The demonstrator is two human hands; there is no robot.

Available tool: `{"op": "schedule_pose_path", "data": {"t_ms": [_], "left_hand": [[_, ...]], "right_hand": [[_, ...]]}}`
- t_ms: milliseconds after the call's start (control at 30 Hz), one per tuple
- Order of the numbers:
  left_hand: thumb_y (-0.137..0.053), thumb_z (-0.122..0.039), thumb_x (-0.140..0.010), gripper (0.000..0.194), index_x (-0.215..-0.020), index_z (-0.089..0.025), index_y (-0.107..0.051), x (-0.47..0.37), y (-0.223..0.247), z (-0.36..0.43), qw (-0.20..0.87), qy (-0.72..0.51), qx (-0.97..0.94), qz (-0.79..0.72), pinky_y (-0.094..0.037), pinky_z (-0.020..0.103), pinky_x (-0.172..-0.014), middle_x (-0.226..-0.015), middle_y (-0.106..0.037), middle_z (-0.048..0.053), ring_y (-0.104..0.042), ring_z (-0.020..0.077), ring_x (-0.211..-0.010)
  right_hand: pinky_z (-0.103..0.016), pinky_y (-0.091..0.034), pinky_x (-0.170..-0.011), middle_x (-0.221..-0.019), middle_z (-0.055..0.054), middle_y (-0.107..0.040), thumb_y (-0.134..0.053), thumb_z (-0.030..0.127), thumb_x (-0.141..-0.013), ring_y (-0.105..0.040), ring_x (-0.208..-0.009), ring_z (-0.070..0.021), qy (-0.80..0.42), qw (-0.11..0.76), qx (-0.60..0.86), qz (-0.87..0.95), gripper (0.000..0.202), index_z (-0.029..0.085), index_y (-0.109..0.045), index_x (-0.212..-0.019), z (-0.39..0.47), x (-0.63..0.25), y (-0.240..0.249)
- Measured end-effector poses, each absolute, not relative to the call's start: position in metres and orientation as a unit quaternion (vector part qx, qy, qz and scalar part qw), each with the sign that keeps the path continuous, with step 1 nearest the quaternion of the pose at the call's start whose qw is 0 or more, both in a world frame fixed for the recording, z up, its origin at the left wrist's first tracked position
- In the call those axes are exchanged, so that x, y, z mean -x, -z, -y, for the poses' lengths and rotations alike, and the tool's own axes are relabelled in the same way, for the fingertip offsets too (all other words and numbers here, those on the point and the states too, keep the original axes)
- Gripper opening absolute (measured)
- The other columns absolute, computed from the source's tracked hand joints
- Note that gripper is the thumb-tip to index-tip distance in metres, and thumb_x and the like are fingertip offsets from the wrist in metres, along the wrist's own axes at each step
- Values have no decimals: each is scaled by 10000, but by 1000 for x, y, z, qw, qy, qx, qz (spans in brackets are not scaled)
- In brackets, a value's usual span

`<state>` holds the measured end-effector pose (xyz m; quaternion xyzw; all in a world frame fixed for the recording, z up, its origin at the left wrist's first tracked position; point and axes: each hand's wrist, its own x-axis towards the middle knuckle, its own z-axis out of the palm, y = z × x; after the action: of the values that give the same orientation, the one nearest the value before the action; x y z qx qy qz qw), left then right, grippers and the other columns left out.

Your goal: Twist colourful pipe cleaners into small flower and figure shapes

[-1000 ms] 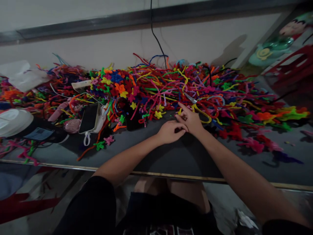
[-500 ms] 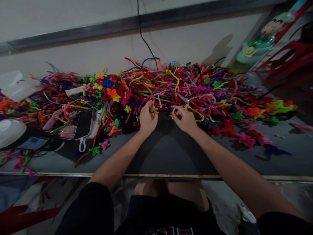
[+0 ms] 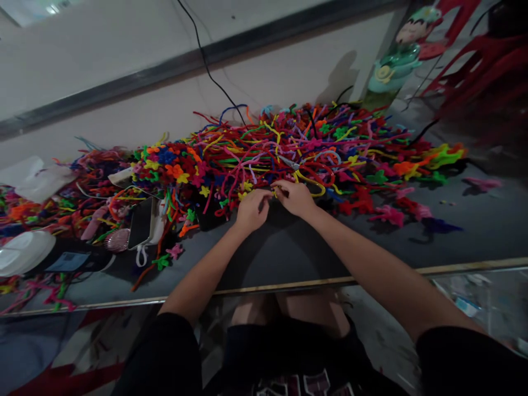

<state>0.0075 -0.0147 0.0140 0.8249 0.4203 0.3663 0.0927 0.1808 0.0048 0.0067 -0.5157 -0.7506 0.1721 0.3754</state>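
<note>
My left hand and my right hand meet just above the front edge of a heap of pipe cleaners. Between the fingertips shows a small piece of yellow pipe cleaner, pinched by the right hand. The left fingers curl closed beside it, and what they hold is hidden. Behind the right hand, scissors with a yellow and a red handle lie on the heap. Yellow pipe-cleaner flowers lie just beyond my left hand.
On the left are a phone, a pink hairbrush, a white-lidded container and a plastic bag. Several twisted pieces lie right, including a purple one. A balloon figure and red chairs stand behind. The table edge runs in front.
My hands have come together from being apart, the right one moving left toward the other. The view has tilted and shifted, so the whole table appears slanted.
</note>
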Motion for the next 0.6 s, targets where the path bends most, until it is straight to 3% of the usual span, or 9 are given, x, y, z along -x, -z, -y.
{"op": "schedule_pose_path", "data": {"t_ms": [100, 200, 400, 533, 600], "left_hand": [[-463, -114, -827, 196, -917, -176, -625, -23, -23, 23, 152, -223, -895, -356, -481, 284, -807, -891, -678, 44, -619, 152, -852], [-467, -182, -860, 201, -944, -198, -649, -31, -34, 30, 101, -139, -936, -308, -463, 321, -832, -915, -683, 54, -614, 181, -899], [-488, -179, -827, 192, -886, -159, -670, -30, -51, -1, 2, -159, -884, -440, -475, 352, -811, -893, -681, 97, -616, 232, -889], [-405, -76, -839, 339, -1056, -158, -652, -35, -67, -44, -36, -181, -839, -511, -471, 362, -900, -1055, -672, 115, -598, 234, -1027], [-389, -47, -835, 379, -1095, -147, -644, -40, -74, -63, -67, -142, -819, -552, -494, 379, -865, -1056, -668, 143, -608, 249, -1011]], "right_hand": [[-259, -419, -615, -792, -23, -718, -478, 270, -876, -607, -622, -143, -175, 382, 521, 743, 270, 224, -693, -1033, -3, -183, -8], [-259, -422, -617, -746, -20, -713, -485, 289, -877, -611, -619, -149, -179, 378, 528, 739, 267, 222, -698, -1024, -3, -185, -10], [-288, -445, -660, -866, -58, -733, -474, 277, -877, -655, -744, -196, -158, 378, 539, 736, 285, 220, -691, -1053, -6, -187, -8], [-296, -426, -616, -794, -63, -725, -514, 267, -838, -644, -686, -206, -134, 352, 565, 734, 281, 211, -698, -1043, -5, -186, -8], [-286, -417, -608, -771, -49, -721, -516, 247, -828, -633, -663, -189, -137, 350, 559, 739, 273, 220, -706, -1022, -4, -186, -9]]}}
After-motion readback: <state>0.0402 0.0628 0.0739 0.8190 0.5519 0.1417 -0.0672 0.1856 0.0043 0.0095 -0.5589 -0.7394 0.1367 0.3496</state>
